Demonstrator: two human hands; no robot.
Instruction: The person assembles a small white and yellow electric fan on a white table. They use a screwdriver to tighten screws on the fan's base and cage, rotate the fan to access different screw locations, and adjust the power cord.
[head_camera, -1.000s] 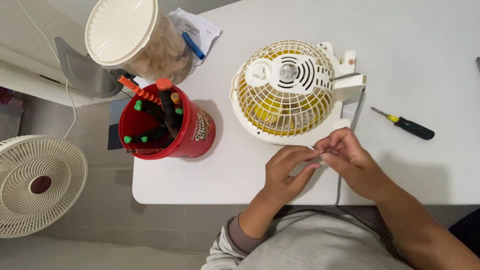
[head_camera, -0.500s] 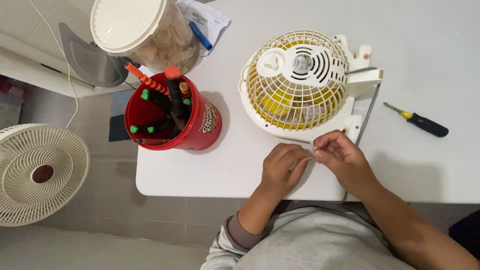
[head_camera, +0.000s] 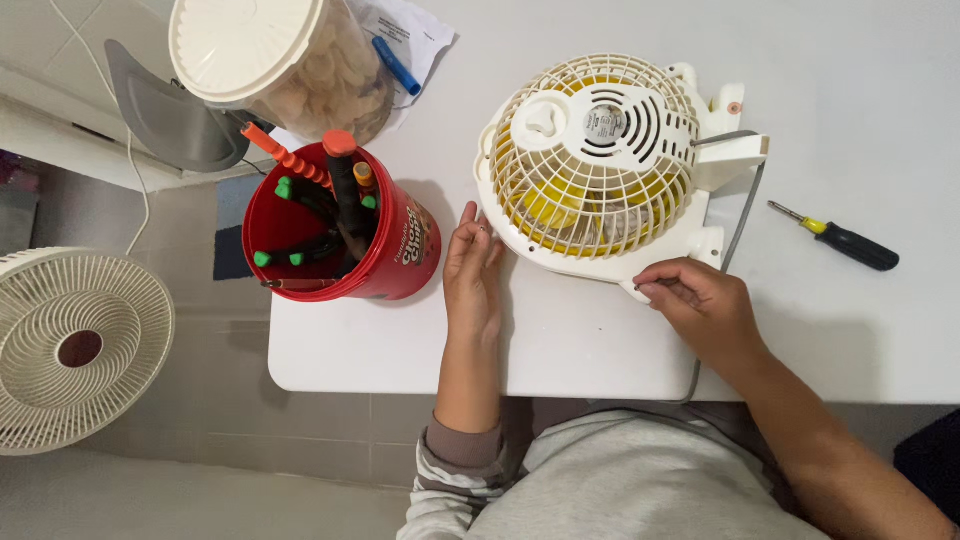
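At the near edge of the white desk (head_camera: 560, 350), the left hand (head_camera: 473, 270) lies flat and open, fingers straight, its fingertips touching the rim of the small fan (head_camera: 600, 165) on the side toward the red bucket (head_camera: 345, 235). It grips nothing. The right hand (head_camera: 700, 305) is curled at the fan's near base corner, fingertips pinched together there; whether something small sits between them cannot be told.

To do this well, the flat hand should press lightly on the rim so the fan does not slide on the smooth top while the pinching fingers work at the corner, I judge.

The fan lies face down near the desk's middle: a round cream plastic cage of thin ribs, yellow blades showing through, a slotted motor cap on top, and a grey cord running off the near edge. The bucket is glossy and full of tool handles. Toward the right edge lies a screwdriver (head_camera: 835, 237) with a black and yellow handle. At the far left corner stands a clear jar (head_camera: 275, 55) with a ribbed cream lid.
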